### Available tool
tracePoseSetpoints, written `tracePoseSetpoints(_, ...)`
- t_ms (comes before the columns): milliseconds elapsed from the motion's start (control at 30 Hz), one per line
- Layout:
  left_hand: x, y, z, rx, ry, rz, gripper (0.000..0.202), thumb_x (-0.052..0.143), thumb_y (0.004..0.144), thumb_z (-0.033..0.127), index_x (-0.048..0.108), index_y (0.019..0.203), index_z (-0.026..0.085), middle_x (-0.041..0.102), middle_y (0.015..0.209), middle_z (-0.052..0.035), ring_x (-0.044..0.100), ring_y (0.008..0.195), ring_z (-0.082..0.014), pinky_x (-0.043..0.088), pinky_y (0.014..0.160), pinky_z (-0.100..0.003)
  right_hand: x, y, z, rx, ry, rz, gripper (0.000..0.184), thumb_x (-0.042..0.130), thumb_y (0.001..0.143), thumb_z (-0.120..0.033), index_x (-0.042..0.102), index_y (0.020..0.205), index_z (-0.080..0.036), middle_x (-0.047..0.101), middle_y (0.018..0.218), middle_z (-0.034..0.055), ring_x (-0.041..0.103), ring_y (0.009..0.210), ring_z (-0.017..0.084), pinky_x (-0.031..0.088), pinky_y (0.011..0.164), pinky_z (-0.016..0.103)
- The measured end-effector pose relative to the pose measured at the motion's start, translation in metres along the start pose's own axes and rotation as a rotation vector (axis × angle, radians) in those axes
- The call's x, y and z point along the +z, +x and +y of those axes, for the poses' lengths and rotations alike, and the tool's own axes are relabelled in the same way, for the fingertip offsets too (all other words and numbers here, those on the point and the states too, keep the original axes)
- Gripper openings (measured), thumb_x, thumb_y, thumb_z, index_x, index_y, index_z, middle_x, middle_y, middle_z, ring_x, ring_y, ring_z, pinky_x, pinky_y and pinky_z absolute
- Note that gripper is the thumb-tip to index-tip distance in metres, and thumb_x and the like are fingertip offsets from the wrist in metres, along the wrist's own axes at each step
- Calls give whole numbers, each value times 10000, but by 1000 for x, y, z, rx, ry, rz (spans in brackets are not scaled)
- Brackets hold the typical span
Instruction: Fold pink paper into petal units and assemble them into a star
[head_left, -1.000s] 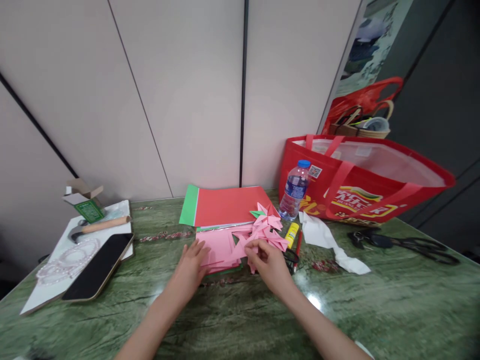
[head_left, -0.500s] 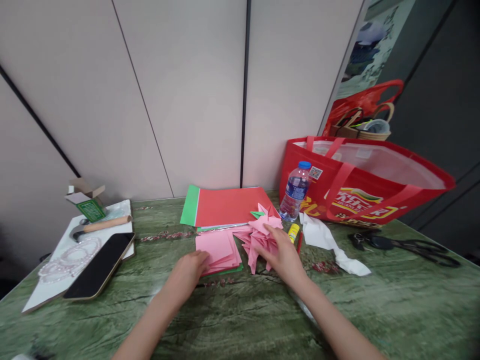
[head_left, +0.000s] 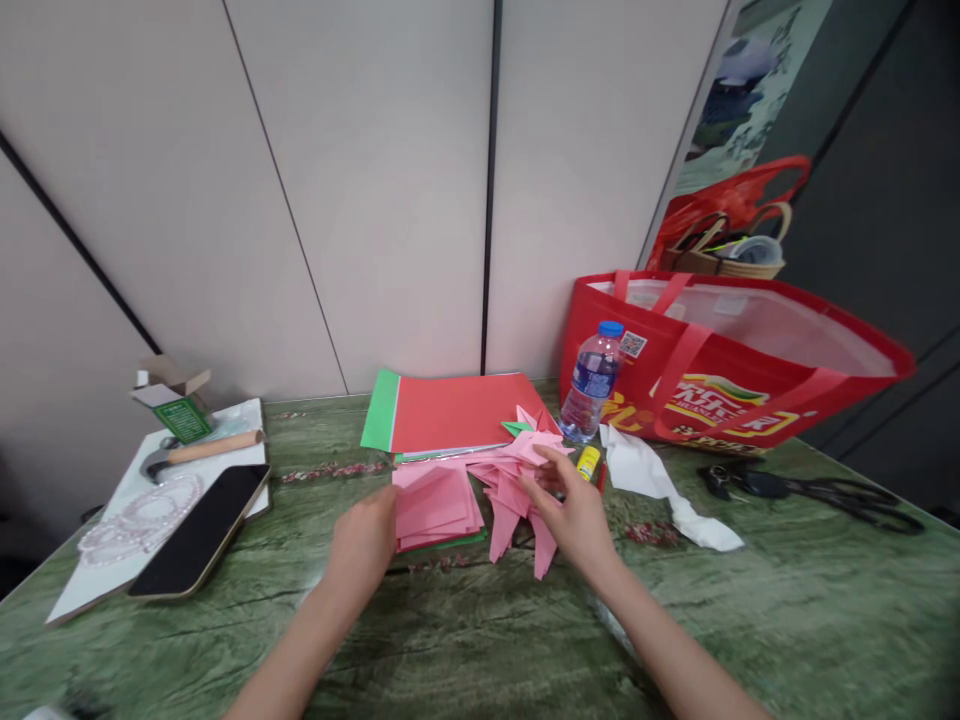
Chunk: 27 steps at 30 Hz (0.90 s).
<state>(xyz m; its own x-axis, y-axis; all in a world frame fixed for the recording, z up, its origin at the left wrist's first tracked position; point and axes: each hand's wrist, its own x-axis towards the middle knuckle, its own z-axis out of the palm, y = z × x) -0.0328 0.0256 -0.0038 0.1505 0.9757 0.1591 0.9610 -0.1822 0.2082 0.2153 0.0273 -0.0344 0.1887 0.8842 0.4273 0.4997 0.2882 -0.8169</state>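
A stack of pink paper squares [head_left: 439,505] lies on the green marbled table, with red and green sheets peeking out underneath. My left hand [head_left: 364,540] is closed at the stack's left edge, pinching the top square, whose left side is slightly raised; the fingertips are partly hidden. To the right, a loose pile of folded pink paper pieces [head_left: 514,495] has pointed ends hanging toward me. My right hand [head_left: 577,510] grips this pile from the right, thumb and fingers curved around it. A small pink-and-green folded paper flower [head_left: 525,424] rests behind the pile.
Red and green sheets [head_left: 461,412] lie at the back. Right of them are a water bottle [head_left: 592,385], a yellow glue stick [head_left: 588,462], tissue [head_left: 649,475], scissors [head_left: 832,495] and a red bag [head_left: 720,370]. At left, a phone [head_left: 202,535], hammer [head_left: 206,452] and small box [head_left: 176,405].
My left hand has shifted slightly left, to the edge of the pink stack. The folded pink pieces have slid a little toward me and spread, with my right hand at them.
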Motion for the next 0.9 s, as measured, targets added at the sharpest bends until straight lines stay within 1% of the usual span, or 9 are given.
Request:
tracePoseSetpoints(100, 0, 1, -2, 1, -92, 175, 266, 339, 827, 148, 588, 919, 164, 691, 849, -98, 640, 767, -213, 425, 621, -256, -2, -1, -7, 23, 85, 25, 471, 526, 772, -368, 466, 1170, -124, 645, 821, 86, 594, 684, 185, 474, 593, 282)
tracePoseSetpoints(200, 0, 0, -1, 43, -243, 314, 281, 341, 835, 193, 606, 919, 152, 700, 840, -80, 643, 743, -196, 451, 643, -250, -3, -3, -14, 55, 65, -12, 475, 511, 785, -375, 468, 1186, -122, 657, 663, 48, 577, 558, 172, 453, 554, 279)
tracePoseSetpoints(333, -3, -2, 6, 87, -384, 359, 287, 370, 830, 214, 623, 950, 146, 701, 902, -74, 646, 800, -189, 480, 721, -257, -1, -10, -25, 130, 187, -166, 512, 497, 796, -364, 396, 1243, -137, 627, 537, 3, 536, 435, 145, 435, 472, 257)
tracePoseSetpoints(500, -3, -5, 13, 311, -477, 373, 263, 400, 834, 178, 612, 990, 170, 654, 1064, -77, 595, 992, -183, 451, 886, -312, 10, -22, -38, 243, 520, -425, 731, 604, 703, -256, 213, 1321, -241, 628, 696, -15, 586, 468, 123, 461, 438, 220)
tracePoseSetpoints(567, -2, -6, 14, 433, -469, 391, 257, 412, 830, 145, 609, 993, 173, 643, 1083, -81, 575, 1028, -180, 442, 914, -334, 13, -25, -41, 246, 547, -485, 729, 623, 677, -224, 256, 1305, -278, 627, 775, -6, 594, 492, 117, 465, 446, 217)
tracePoseSetpoints(667, -1, -7, 14, 584, -450, 389, 264, 424, 823, 95, 603, 1002, 170, 631, 1098, -95, 536, 1082, -179, 443, 923, -347, 15, -28, -41, 171, 464, -524, 619, 650, 655, -224, 421, 1228, -268, 637, 767, 1, 598, 551, 139, 477, 489, 239)
tracePoseSetpoints(733, -2, -8, 15, 659, -453, 367, 272, 441, 817, 82, 596, 1020, 175, 621, 1114, -100, 520, 1100, -182, 451, 917, -353, 16, -27, -40, 88, 405, -474, 544, 688, 620, -239, 527, 1140, -241, 654, 865, 33, 615, 710, 184, 501, 613, 289)
tracePoseSetpoints(833, -4, -11, 18, 706, -497, 319, 253, 471, 812, 103, 615, 998, 197, 620, 1112, -95, 530, 1086, -191, 471, 891, -360, 16, -26, -38, 5, 372, -351, 461, 711, 594, -232, 601, 1041, -211, 615, 1069, 72, 567, 945, 235, 457, 822, 372)
tracePoseSetpoints(900, -6, -12, 21, 694, -546, 277, 215, 494, 808, 129, 637, 948, 208, 635, 1084, -90, 551, 1056, -197, 483, 870, -364, 16, -26, -37, 13, 383, -315, 416, 680, 619, -205, 612, 1029, -208, 623, 1056, 76, 568, 946, 239, 460, 824, 388)
